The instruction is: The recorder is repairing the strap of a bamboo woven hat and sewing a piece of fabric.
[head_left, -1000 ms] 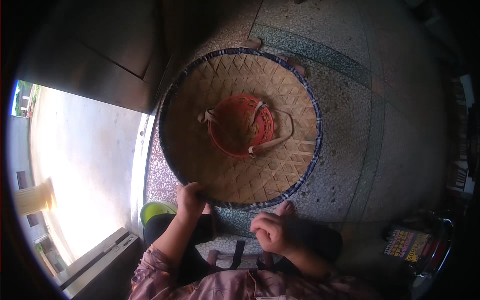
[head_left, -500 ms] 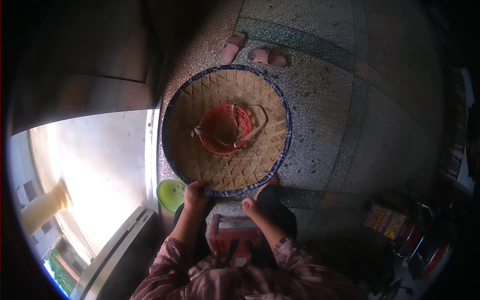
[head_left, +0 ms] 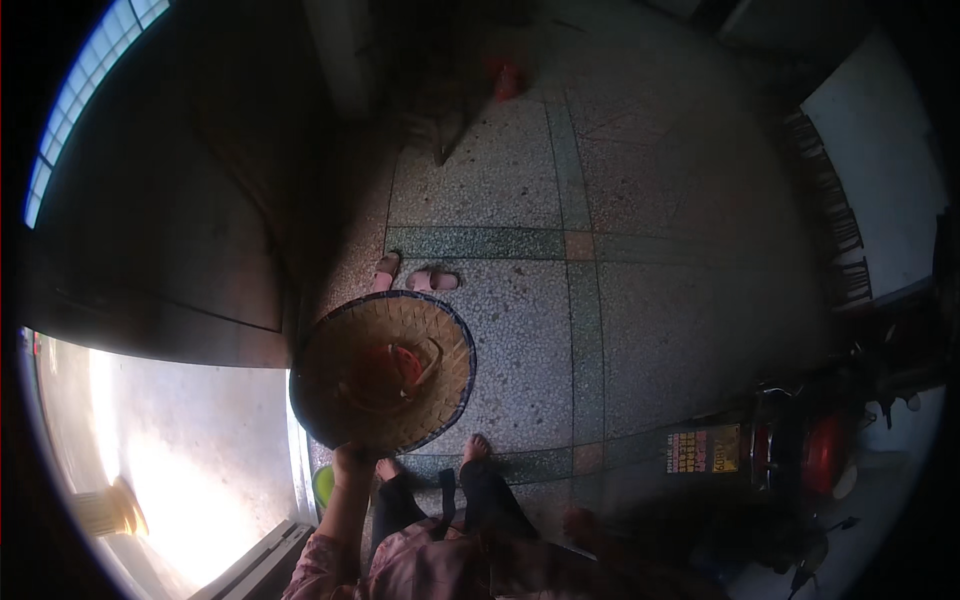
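Note:
A woven bamboo conical hat [head_left: 420,325] with a dark blue cloth-bound rim is turned with its inside facing me. A red plastic inner ring and a pale chin strap are in its middle. My left hand [head_left: 351,460] is closed on the near edge of the rim, partly hiding its fingers. Well apart from the hat, my right hand [head_left: 580,524] hangs in shadow at the lower right; its fingers are too dark to make out. My bare feet [head_left: 476,448] are on the floor just beyond the dark trouser legs.
Pink slippers [head_left: 432,280] lie beyond the hat on the speckled floor [head_left: 520,330]. A green bowl-like thing [head_left: 323,486] is by the bright doorway at left. A motorbike with red parts [head_left: 828,452] stands at right, near a yellow printed sheet [head_left: 703,450]. Something red [head_left: 506,80] is far ahead.
The view has risen and shifted, showing more floor ahead. My left hand still grips the hat, now lower left in view. My right hand has moved away to the right. The reddish stool no longer shows.

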The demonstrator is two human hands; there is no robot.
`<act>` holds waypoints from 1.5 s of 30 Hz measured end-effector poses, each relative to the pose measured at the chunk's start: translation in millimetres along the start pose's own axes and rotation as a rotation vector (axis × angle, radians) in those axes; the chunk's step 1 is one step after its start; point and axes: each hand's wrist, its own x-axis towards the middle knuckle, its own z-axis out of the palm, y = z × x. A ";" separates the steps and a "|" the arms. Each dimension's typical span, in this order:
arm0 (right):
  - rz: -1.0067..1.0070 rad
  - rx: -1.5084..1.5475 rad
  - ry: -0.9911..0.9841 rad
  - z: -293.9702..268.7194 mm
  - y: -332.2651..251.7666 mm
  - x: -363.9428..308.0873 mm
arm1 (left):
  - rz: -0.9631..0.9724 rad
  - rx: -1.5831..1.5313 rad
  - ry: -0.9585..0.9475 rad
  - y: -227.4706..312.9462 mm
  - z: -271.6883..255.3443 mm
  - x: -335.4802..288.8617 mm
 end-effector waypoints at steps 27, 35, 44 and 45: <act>-0.404 0.861 0.817 -512.8 -313.5 61.2 | -0.199 -0.888 -0.285 71.7 137.5 200.8; -0.476 1.134 1.090 -514.5 -262.8 0.7 | -0.171 -0.842 -0.202 97.3 142.3 174.2; -0.410 1.482 0.801 -532.8 -208.9 -81.9 | -0.098 -0.843 0.058 144.0 189.0 120.6; -0.411 1.475 0.794 -529.7 -203.2 -88.6 | -0.094 -0.848 0.065 147.7 194.7 117.7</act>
